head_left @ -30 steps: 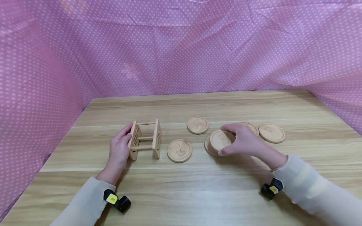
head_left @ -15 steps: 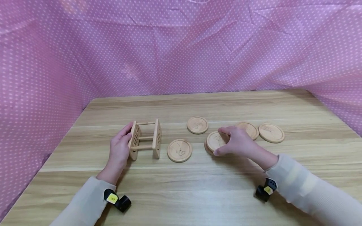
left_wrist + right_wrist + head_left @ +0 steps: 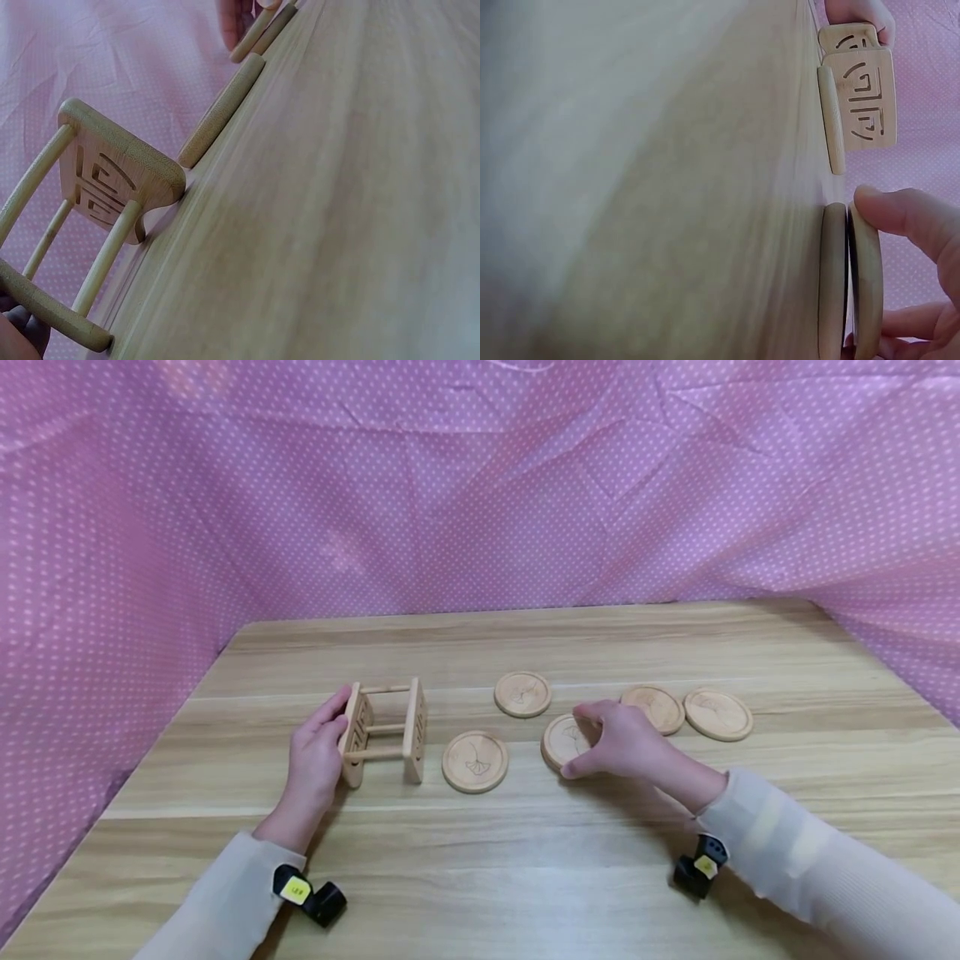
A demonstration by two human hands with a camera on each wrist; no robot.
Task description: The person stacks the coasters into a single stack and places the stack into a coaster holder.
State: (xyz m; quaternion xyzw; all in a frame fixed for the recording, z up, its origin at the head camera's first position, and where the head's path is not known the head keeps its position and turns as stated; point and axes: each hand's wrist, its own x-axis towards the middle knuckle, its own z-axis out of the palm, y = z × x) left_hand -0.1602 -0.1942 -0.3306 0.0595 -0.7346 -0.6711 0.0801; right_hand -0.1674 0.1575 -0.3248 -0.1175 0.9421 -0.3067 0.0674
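The left hand (image 3: 317,756) grips one end panel of a wooden rack (image 3: 416,739) standing on the table (image 3: 480,877). The right hand (image 3: 624,739), thumb and fingers parted, pinches a round wooden coaster (image 3: 562,742) by its rim just over a lower coaster (image 3: 832,281) (contact is hard to tell), with four more coasters (image 3: 476,762) nearby

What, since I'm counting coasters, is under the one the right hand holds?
Beneath the held coaster is a second coaster, whose edge shows in the right wrist view. It lies on the table. Its upper face is covered, so any drawing there is hidden.
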